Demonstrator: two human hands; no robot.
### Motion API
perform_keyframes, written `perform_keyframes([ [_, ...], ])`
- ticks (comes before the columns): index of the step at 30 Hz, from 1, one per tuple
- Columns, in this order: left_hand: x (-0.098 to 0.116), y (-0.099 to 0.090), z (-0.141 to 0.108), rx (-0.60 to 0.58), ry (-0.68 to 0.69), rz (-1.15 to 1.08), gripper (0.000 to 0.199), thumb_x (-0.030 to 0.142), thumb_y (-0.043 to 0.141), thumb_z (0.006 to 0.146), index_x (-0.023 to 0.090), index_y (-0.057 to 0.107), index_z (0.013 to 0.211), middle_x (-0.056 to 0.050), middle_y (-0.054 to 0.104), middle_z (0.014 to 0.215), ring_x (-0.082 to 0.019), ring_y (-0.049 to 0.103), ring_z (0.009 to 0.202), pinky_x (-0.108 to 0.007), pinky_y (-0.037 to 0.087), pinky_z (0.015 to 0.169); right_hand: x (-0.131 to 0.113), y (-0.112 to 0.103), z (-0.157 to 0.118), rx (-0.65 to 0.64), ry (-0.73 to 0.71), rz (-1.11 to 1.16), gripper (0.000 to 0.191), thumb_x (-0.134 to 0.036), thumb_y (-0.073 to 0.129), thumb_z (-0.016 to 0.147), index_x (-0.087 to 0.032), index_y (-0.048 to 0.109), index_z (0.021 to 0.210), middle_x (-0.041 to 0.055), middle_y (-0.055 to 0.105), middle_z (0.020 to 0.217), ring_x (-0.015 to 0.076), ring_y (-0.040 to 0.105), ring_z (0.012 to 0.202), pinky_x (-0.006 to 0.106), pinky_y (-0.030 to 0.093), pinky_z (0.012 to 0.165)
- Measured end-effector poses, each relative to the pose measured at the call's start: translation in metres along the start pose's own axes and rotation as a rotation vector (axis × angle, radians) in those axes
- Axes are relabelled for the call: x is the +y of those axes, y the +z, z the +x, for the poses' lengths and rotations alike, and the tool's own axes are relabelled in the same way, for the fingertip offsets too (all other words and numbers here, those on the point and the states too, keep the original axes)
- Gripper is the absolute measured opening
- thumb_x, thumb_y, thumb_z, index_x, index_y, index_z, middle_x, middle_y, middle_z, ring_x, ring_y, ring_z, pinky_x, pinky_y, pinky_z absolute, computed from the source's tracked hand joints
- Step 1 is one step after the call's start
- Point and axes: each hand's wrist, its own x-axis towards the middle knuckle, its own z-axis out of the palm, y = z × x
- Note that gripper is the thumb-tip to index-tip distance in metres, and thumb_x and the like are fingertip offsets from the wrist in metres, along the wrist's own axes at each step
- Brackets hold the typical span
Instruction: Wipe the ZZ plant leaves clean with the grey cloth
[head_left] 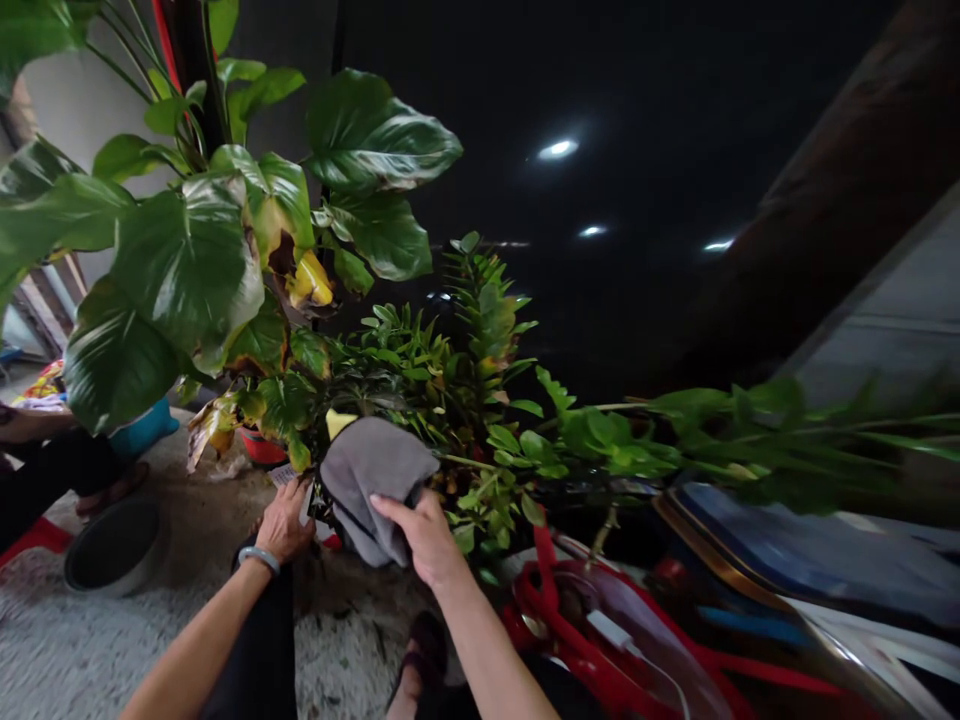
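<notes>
A grey cloth (367,480) hangs in front of the plants at the centre, with my right hand (421,530) gripping its lower right side, the thumb lying over the fabric. My left hand (286,520), with a pale bracelet (259,560) on the wrist, is just left of the cloth, near a small printed paper (283,475). Its fingers are bent down and partly hidden, so what they hold cannot be made out. A small yellow piece (340,424) shows behind the top of the cloth.
Large-leaved plant (180,270) at upper left; leafy plants (480,330) at centre. Grey bowl (112,545) and a seated person's leg (52,480) at left. Red basket-like item (555,600) with a white device (609,630) and cable at lower right. Dark shiny surface (637,200) behind.
</notes>
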Motion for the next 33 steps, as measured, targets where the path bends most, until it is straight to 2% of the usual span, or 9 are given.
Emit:
perform_keyframes([
  [4,0.001,0.004,-0.001,-0.001,-0.003,0.026,0.068,0.02,0.06,0.076,0.011,0.053,0.142,-0.023,0.056,0.144,-0.037,0.053,0.133,-0.054,0.048,0.108,-0.021,0.012,0.022,0.04,0.047,0.144,0.042,-0.03,0.092,0.041,-0.021,0.075,0.079,0.0036,0.081,0.083,0.028,0.074,0.089,0.038,0.056,0.087],
  [11,0.003,0.002,0.0,0.013,-0.003,0.016,0.066,0.019,0.06,0.074,0.015,0.056,0.14,-0.017,0.06,0.14,-0.032,0.056,0.128,-0.048,0.05,0.108,0.034,0.004,-0.02,0.273,0.398,0.108,0.033,-0.026,0.087,0.042,-0.019,0.069,0.068,0.0015,0.074,0.062,0.0243,0.071,0.066,0.033,0.056,0.062],
  [14,0.001,0.0,0.001,0.014,-0.014,0.032,0.068,0.018,0.06,0.074,0.015,0.054,0.142,-0.017,0.059,0.141,-0.033,0.055,0.13,-0.05,0.048,0.111,0.012,-0.006,-0.018,0.264,0.245,0.227,0.038,-0.025,0.087,0.044,-0.019,0.072,0.078,0.0025,0.078,0.076,0.0236,0.073,0.073,0.032,0.059,0.067],
  [18,0.001,0.001,0.001,0.018,-0.004,0.04,0.068,0.019,0.059,0.075,0.014,0.055,0.142,-0.018,0.058,0.144,-0.034,0.054,0.132,-0.053,0.047,0.111,-0.032,-0.008,0.028,0.417,-0.036,0.417,0.049,-0.02,0.087,0.046,-0.025,0.071,0.092,-0.0039,0.079,0.088,0.0194,0.072,0.092,0.027,0.059,0.08],
  [22,0.003,0.001,0.0,0.028,-0.008,0.055,0.065,0.019,0.06,0.075,0.013,0.057,0.14,-0.019,0.06,0.141,-0.034,0.056,0.131,-0.052,0.047,0.112,-0.017,-0.011,0.047,0.455,0.316,0.541,0.033,-0.021,0.084,0.06,-0.023,0.069,0.089,-0.002,0.078,0.08,0.0195,0.074,0.084,0.031,0.062,0.076],
  [24,0.002,0.002,0.0,0.031,-0.012,0.066,0.064,0.02,0.06,0.076,0.011,0.057,0.14,-0.02,0.06,0.141,-0.035,0.056,0.131,-0.052,0.047,0.112,0.007,-0.014,0.033,0.451,0.528,0.532,0.021,-0.024,0.08,0.07,-0.022,0.068,0.087,-0.0002,0.078,0.076,0.0206,0.074,0.077,0.034,0.063,0.07],
  [26,0.0,0.002,0.0,0.036,-0.01,0.07,0.063,0.021,0.06,0.077,0.012,0.057,0.14,-0.019,0.06,0.142,-0.035,0.057,0.131,-0.052,0.047,0.112,0.025,-0.015,0.013,0.439,0.599,0.506,0.016,-0.026,0.078,0.073,-0.023,0.069,0.086,0.0006,0.078,0.075,0.0214,0.075,0.074,0.035,0.063,0.067],
  [29,-0.003,0.001,0.0,0.042,-0.002,0.059,0.064,0.02,0.06,0.077,0.014,0.057,0.14,-0.018,0.06,0.142,-0.035,0.056,0.132,-0.052,0.047,0.113,0.022,-0.011,-0.004,0.373,0.414,0.469,0.023,-0.028,0.083,0.066,-0.024,0.072,0.085,0.0013,0.081,0.084,0.0231,0.076,0.082,0.034,0.064,0.072],
  [33,-0.003,0.001,0.001,0.039,-0.004,0.042,0.064,0.02,0.06,0.076,0.014,0.057,0.14,-0.018,0.06,0.143,-0.035,0.055,0.133,-0.052,0.049,0.11,-0.016,-0.009,0.023,0.374,0.097,0.416,0.033,-0.032,0.088,0.056,-0.024,0.073,0.084,0.0006,0.081,0.091,0.0235,0.074,0.098,0.031,0.063,0.084],
])
